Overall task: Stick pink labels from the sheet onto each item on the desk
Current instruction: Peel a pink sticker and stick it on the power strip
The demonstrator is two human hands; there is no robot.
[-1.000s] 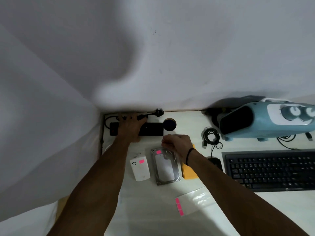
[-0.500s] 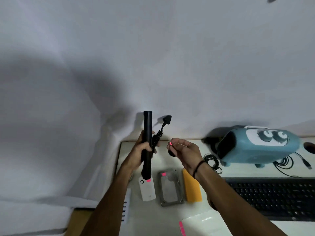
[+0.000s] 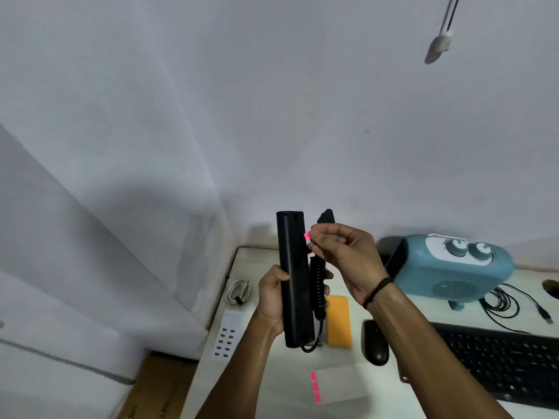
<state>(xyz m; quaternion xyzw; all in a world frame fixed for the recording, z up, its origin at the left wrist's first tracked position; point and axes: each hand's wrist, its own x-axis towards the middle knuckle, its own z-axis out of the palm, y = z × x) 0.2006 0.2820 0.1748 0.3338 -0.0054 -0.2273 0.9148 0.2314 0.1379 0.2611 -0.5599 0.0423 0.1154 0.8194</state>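
Note:
My left hand grips a black power strip and holds it upright above the desk, its coiled black cable and plug hanging along its right side. My right hand pinches a small pink label between thumb and fingertip, right at the upper right edge of the strip. The label sheet, clear with a pink column of labels on its left edge, lies on the desk near me.
On the white desk lie a white multi-port USB charger, a coiled white cable, an orange block, a black mouse and a black keyboard. A blue heater stands at the right.
My left hand lifted the power strip off the desk and stood it upright. My right hand brought the pink label up to the strip's upper edge. The view tilted upward.

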